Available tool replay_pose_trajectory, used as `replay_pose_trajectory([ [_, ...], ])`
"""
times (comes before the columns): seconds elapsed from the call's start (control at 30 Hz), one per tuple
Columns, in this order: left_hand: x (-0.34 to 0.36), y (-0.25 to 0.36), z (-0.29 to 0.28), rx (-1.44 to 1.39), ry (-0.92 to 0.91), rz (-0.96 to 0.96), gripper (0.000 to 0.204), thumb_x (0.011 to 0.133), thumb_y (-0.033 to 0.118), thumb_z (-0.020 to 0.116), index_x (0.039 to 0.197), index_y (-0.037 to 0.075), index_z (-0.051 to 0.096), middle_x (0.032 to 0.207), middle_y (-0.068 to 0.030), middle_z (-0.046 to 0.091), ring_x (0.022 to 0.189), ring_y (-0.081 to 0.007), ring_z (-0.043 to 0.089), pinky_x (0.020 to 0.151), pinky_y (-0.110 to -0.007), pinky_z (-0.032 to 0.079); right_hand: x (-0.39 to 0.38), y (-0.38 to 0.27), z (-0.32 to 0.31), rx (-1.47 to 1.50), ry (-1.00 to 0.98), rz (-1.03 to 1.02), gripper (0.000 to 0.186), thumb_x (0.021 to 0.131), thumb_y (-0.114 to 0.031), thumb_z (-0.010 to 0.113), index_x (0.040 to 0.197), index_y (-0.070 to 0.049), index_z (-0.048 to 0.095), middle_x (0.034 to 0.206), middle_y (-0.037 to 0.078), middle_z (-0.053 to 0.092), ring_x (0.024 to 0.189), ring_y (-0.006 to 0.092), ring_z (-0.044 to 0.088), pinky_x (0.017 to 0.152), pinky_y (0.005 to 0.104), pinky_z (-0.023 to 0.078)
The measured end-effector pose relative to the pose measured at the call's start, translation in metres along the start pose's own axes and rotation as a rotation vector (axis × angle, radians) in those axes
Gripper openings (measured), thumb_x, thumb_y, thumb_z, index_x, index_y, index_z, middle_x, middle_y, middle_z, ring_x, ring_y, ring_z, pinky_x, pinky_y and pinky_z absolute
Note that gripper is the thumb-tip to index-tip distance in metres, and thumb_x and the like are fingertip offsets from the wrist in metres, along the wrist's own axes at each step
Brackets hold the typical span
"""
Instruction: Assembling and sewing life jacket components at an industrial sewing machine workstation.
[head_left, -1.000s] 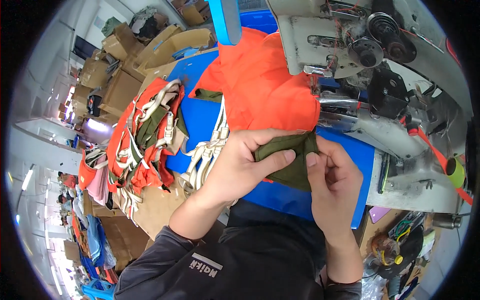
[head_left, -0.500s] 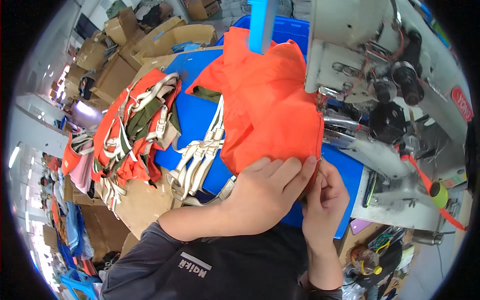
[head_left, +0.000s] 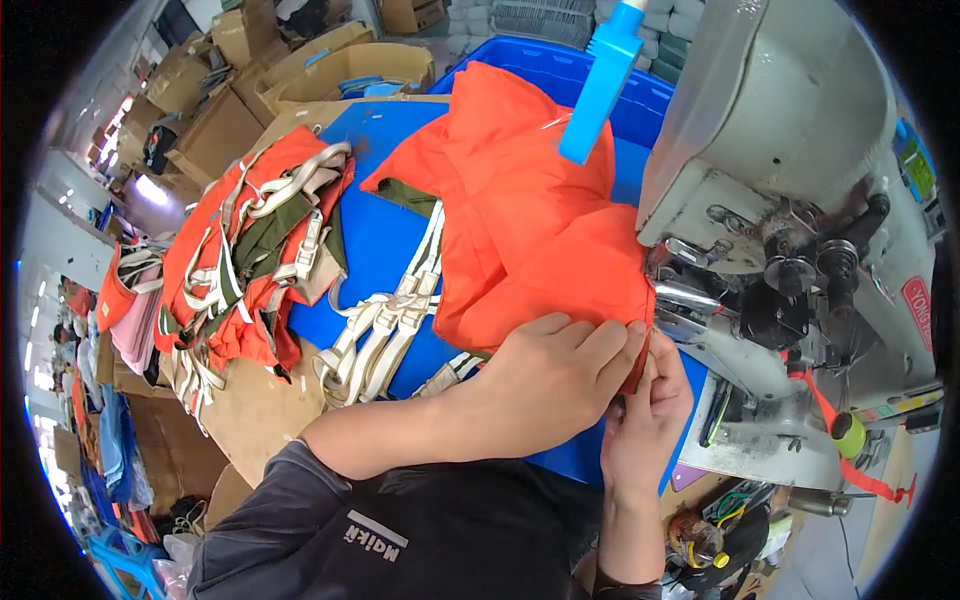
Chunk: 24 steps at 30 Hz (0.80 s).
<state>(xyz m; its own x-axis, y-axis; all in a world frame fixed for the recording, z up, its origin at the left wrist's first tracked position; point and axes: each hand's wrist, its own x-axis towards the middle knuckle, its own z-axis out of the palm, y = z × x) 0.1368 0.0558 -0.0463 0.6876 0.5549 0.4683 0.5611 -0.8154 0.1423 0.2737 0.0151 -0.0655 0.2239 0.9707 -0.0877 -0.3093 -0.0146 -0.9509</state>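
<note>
A bright orange fabric piece (head_left: 520,230) with a dark green underside lies over the blue table top (head_left: 385,150). Its right edge runs up to the needle area of the sewing machine (head_left: 800,180). My left hand (head_left: 565,380) is closed over the near right corner of the orange fabric, fingers bent and pressing on its edge. Just to the right, my right hand (head_left: 650,405) pinches the same edge from below; its fingertips are partly hidden. Cream webbing straps (head_left: 385,330) with stitched loops come out from under the fabric's left side.
Another orange and green strapped piece (head_left: 255,240) lies heaped at the left on a brown board (head_left: 250,405). A blue bar-shaped fixture (head_left: 600,90) hangs above the fabric. Behind is a blue crate (head_left: 520,65); a bottle (head_left: 695,540) stands at the lower right.
My view has shifted, so the machine and the hanging blue fixture sit differently in the picture. Both hands keep hold of the fabric's near corner, with little finger movement.
</note>
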Motion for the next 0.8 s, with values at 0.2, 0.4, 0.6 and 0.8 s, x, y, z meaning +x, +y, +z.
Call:
replay_pose_trajectory([
  [0.2, 0.006, -0.007, 0.003, 0.075, 0.002, 0.028, 0.056, 0.075, 0.015, 0.060, 0.126, -0.006, 0.056, 0.086, -0.0044, 0.049, 0.071, -0.0159, 0.056, 0.061, -0.029, 0.044, 0.010, 0.001, 0.000, 0.002, -0.004, -0.010, 0.025, 0.104, -0.009, 0.045, 0.125, -0.002, 0.055, 0.076, -0.003, 0.063, 0.047, -0.0012, 0.042, 0.039, 0.0164, 0.031],
  [0.4, 0.012, -0.020, 0.009, 0.142, 0.050, 0.053, 0.053, 0.075, 0.017, 0.060, 0.124, -0.003, 0.058, 0.086, -0.0029, 0.051, 0.070, -0.0151, 0.056, 0.060, -0.028, 0.043, 0.017, -0.004, 0.002, -0.029, 0.014, -0.017, 0.023, 0.103, -0.007, 0.047, 0.123, -0.001, 0.056, 0.076, -0.001, 0.064, 0.047, -0.0001, 0.043, 0.039, 0.0166, 0.032],
  [0.6, 0.015, -0.028, 0.011, 0.149, 0.073, 0.079, 0.049, 0.076, 0.017, 0.059, 0.121, -0.001, 0.061, 0.085, -0.0022, 0.052, 0.071, -0.0149, 0.056, 0.062, -0.029, 0.043, 0.020, -0.003, 0.001, -0.051, -0.002, -0.055, 0.021, 0.103, -0.007, 0.047, 0.119, 0.001, 0.057, 0.075, 0.001, 0.064, 0.046, 0.0017, 0.045, 0.039, 0.0175, 0.034],
  [0.8, 0.019, -0.036, 0.013, 0.079, 0.181, 0.176, 0.044, 0.076, 0.018, 0.061, 0.116, 0.001, 0.064, 0.089, -0.0028, 0.054, 0.074, -0.0176, 0.056, 0.069, -0.032, 0.044, 0.020, -0.004, -0.001, -0.084, -0.009, -0.078, 0.013, 0.100, -0.004, 0.051, 0.110, 0.001, 0.058, 0.074, 0.003, 0.063, 0.050, 0.0039, 0.049, 0.043, 0.0186, 0.038],
])
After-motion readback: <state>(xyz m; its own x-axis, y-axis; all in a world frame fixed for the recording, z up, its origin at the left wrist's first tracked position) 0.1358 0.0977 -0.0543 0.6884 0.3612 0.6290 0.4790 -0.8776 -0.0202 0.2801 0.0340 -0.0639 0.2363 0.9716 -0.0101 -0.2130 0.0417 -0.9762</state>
